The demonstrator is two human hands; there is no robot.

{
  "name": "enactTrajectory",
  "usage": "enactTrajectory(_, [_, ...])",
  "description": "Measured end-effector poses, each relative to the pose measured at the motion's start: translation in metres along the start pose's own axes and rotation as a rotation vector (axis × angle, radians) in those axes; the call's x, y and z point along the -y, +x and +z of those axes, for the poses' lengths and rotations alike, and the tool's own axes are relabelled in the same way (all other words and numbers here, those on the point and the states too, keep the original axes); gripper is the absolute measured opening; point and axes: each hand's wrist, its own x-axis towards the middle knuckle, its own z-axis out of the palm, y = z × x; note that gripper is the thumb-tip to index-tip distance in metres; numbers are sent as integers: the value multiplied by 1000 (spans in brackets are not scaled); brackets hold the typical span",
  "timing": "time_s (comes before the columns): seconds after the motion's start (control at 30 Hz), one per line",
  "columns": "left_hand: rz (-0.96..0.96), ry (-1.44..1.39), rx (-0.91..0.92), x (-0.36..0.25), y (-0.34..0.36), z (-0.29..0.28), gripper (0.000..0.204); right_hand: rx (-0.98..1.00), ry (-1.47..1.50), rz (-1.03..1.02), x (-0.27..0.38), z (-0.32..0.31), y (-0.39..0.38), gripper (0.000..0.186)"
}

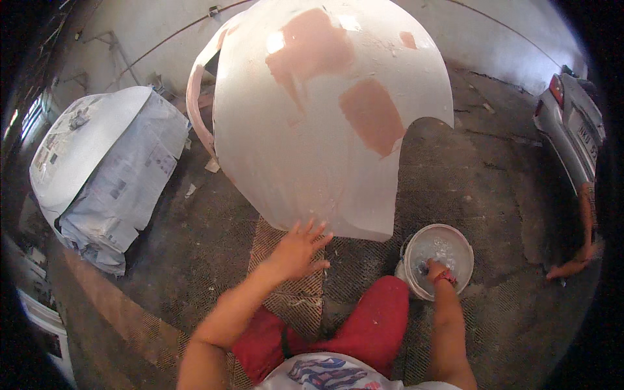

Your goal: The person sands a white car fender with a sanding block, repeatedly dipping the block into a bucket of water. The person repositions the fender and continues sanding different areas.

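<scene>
1. Left hand (296, 250): open, fingers spread at white car panel (325, 123) near edge.
2. Right hand (437, 270): dipped in white bucket (434, 259), grip indeterminable.
3. Risk: bucket beside knee may tip and spill.

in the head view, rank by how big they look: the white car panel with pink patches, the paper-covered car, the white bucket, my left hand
1. white car panel, largest, though it also stands nearest the camera
2. paper-covered car
3. white bucket, with the right hand dipped in it
4. left hand, resting against the panel's lower edge
</scene>
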Motion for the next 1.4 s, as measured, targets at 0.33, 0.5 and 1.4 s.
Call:
enactTrajectory(0.33, [-457,-986,222,-8,-46,239,100,28,-19,5,-57,25,54,88])
enactTrajectory(0.5, [-548,-1224,116,16,-62,234,98,-67,-411,-132,-13,-50,4,67])
enactTrajectory(1.4, [-455,-2460,-366,62,65,185,100,-1464,-209,-728,322,-570,-243,52])
